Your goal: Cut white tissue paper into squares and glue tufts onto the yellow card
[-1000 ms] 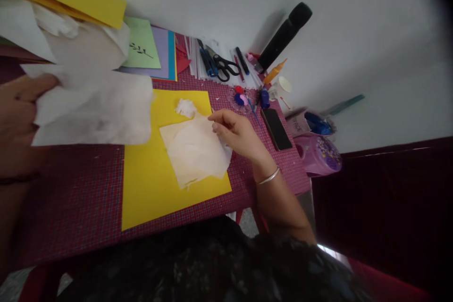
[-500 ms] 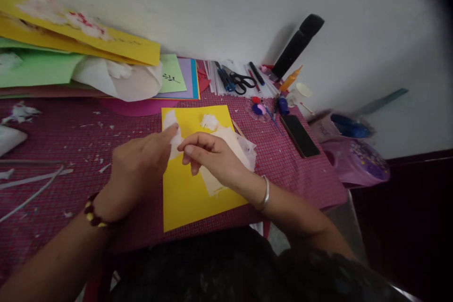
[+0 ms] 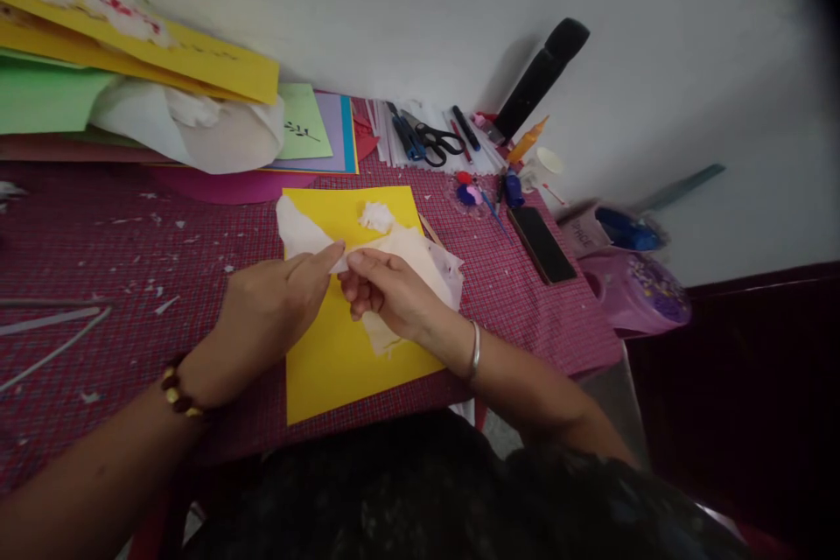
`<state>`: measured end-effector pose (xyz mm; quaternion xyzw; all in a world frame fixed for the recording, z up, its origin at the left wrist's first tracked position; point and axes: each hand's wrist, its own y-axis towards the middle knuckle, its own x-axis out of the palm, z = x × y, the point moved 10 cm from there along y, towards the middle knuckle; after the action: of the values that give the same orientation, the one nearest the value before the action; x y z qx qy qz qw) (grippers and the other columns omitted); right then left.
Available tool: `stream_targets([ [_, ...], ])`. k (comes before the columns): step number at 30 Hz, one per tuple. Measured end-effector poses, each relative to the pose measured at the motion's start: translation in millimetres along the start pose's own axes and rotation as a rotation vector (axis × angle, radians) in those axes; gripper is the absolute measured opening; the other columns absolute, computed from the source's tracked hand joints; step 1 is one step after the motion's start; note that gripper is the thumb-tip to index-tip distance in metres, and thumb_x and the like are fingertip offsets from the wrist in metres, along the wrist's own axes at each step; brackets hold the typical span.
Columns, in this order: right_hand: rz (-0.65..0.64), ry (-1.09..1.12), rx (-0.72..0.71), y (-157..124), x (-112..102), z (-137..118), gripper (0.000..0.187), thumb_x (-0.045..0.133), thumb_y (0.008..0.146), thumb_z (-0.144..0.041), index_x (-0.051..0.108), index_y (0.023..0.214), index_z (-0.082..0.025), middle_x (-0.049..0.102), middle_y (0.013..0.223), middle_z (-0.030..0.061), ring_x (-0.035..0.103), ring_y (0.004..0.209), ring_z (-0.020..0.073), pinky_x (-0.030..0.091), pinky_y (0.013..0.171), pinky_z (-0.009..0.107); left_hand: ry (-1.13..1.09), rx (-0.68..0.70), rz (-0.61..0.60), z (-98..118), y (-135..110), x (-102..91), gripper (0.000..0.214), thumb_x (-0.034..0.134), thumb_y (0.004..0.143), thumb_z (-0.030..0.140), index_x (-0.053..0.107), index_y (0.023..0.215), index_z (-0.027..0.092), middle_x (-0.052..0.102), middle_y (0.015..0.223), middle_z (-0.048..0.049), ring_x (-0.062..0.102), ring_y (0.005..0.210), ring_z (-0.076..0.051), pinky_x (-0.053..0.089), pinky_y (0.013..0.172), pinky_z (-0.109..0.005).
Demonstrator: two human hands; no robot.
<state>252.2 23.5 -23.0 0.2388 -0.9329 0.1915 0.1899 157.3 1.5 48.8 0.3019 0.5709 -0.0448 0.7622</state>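
My left hand and my right hand meet over a yellow sheet of paper. Both pinch one edge of a thin white piece of tissue paper, thumbs and fingertips close together. The tissue's far end spreads up toward the sheet's top left corner. On the sheet, just beyond my right hand, sits a small crumpled white tuft. A larger off-white piece of paper lies partly under my right hand and forearm. My right fingers curl inward and partly hide the grip.
Scissors and pens lie on white strips by the wall. A phone, paint palette and orange tube are at the right. Stacked coloured papers stand back left. White scraps litter the checked tablecloth.
My fingertips have come together on the tissue paper, and its near edge now shows between them. My right fingers have curled in more. The view has shifted slightly.
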Motion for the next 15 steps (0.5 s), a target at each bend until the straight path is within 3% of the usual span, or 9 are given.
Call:
stream_targets([
  [5,-0.012,0.005,0.024,0,0,-1,0.025,0.079,0.079,-0.041,0.062,0.080,-0.022,0.061,0.066,-0.0063,0.052,0.051,0.0064,0.046,0.053,0.021,-0.028,-0.008,0.008,1,1,-0.3,0.036,0.043,0.100,0.024,0.070,0.124,0.025,0.081,0.090,-0.0076,0.071,0.067,-0.021,0.046,0.061,-0.031],
  [12,0.008,-0.026,0.013,-1,1,-5,0.014,0.071,0.082,-0.030,0.061,0.077,-0.021,0.059,0.065,-0.0060,0.050,0.055,0.0073,0.046,0.056,0.022,-0.109,-0.041,-0.026,-2,1,7.6,0.039,0.042,0.099,0.025,0.069,0.127,0.019,0.080,0.107,-0.0135,0.074,0.075,-0.026,0.049,0.065,-0.035],
  [15,0.032,-0.064,-0.015,-1,-2,-7,0.014,0.068,0.082,-0.028,0.058,0.075,-0.021,0.059,0.064,-0.0063,0.051,0.055,0.0074,0.046,0.057,0.022,-0.316,-0.141,-0.038,-11,4,7.6,0.046,0.056,0.089,0.028,0.062,0.134,0.017,0.077,0.099,-0.0110,0.064,0.060,-0.018,0.047,0.057,-0.031],
])
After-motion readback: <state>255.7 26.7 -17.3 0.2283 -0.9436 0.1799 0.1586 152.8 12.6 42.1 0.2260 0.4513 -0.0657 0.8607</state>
